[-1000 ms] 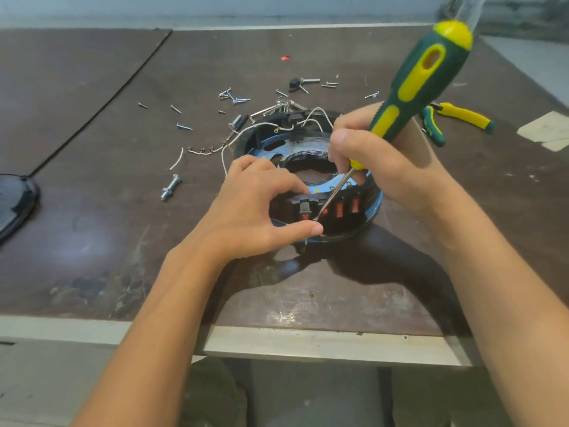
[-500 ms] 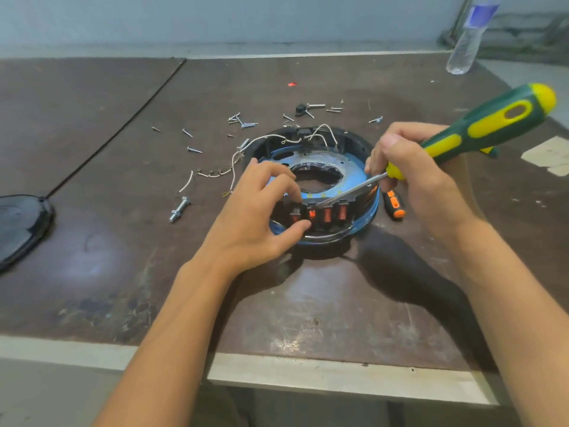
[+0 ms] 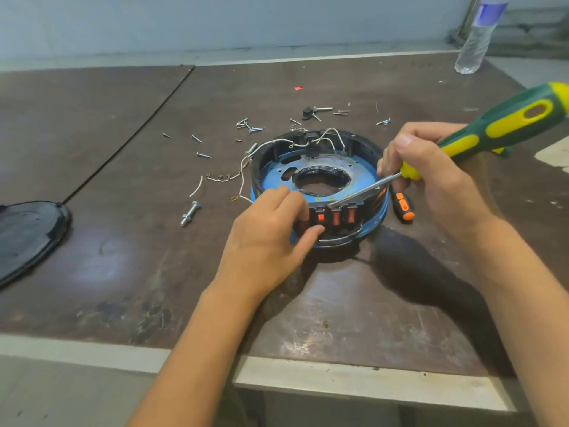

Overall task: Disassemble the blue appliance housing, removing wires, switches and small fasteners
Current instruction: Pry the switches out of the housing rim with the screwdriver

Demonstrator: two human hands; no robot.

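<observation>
The round blue and black appliance housing (image 3: 363, 167) lies flat on the brown table (image 3: 123, 241). Orange rocker switches (image 3: 336, 216) sit in its near wall. White wires (image 3: 331, 135) loop over its far rim and trail left. My left hand (image 3: 271, 238) grips the near wall beside the switches, thumb in front and fingers over the top. My right hand (image 3: 431, 177) holds a green and yellow screwdriver (image 3: 505, 121); its metal tip rests at the top of the switches.
Several loose screws (image 3: 249, 126) and a bolt (image 3: 190, 213) lie left of and behind the housing. A small orange-handled screwdriver (image 3: 404, 207) lies at its right. A black cover (image 3: 27, 238) sits far left, a water bottle (image 3: 477, 38) far right. The table's front edge is near.
The screwdriver has swung from steep to nearly flat, its handle now pointing right. My left hand stays on the housing's near wall. The camera view has shifted back.
</observation>
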